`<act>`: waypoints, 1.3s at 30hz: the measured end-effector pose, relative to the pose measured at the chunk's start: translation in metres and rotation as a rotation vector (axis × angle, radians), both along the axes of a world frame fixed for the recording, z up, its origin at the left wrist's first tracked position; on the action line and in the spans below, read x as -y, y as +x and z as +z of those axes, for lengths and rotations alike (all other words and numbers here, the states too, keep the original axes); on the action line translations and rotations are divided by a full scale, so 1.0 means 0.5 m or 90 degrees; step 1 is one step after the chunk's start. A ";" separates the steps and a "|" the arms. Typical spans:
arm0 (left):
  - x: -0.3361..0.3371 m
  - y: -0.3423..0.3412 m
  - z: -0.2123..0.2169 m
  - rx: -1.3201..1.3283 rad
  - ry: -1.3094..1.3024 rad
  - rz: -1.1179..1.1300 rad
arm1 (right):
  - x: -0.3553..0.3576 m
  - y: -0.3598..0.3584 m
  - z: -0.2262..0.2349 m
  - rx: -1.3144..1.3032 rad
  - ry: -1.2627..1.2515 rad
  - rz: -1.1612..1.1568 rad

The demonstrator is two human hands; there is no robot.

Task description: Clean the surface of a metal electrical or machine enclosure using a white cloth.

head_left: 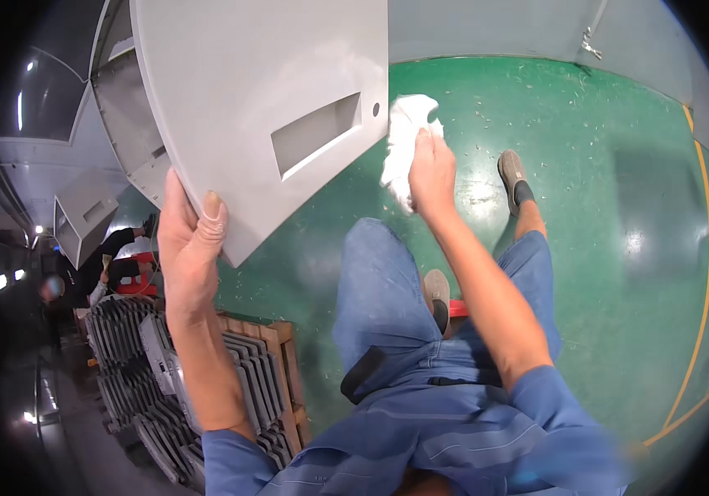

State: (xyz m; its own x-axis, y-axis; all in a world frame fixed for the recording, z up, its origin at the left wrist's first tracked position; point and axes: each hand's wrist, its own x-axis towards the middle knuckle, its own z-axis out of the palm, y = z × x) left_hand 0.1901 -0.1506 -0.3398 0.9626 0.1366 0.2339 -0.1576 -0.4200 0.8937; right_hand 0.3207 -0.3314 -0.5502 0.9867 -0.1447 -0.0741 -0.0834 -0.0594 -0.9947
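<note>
A large light-grey panel with a rectangular recess and a small round hole fills the upper left. My left hand grips its lower left edge, thumb on the front face and fingers behind, out of sight. A crumpled white cloth hangs bunched in my right hand, whose fingers are closed on it. The cloth is beside the panel's right edge; whether it touches the panel I cannot tell. Behind the panel's left edge shows the inside of a grey housing.
Stacked grey parts stand by a wooden pallet at the lower left. Further left, a person in dark clothes sits near another grey housing. A yellow line crosses the green floor at right.
</note>
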 end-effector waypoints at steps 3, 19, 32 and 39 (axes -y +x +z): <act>0.017 0.025 -0.005 -0.011 0.010 -0.001 | -0.044 -0.142 0.110 0.335 0.041 0.068; -0.006 0.011 -0.025 -0.036 0.009 0.057 | -0.076 0.123 0.155 0.395 -0.634 0.593; -0.062 -0.014 -0.036 -0.026 0.050 0.148 | -0.143 0.100 0.096 0.474 -0.461 0.518; -0.082 -0.018 -0.044 -0.006 0.009 0.067 | -0.127 0.013 0.165 0.027 0.399 0.182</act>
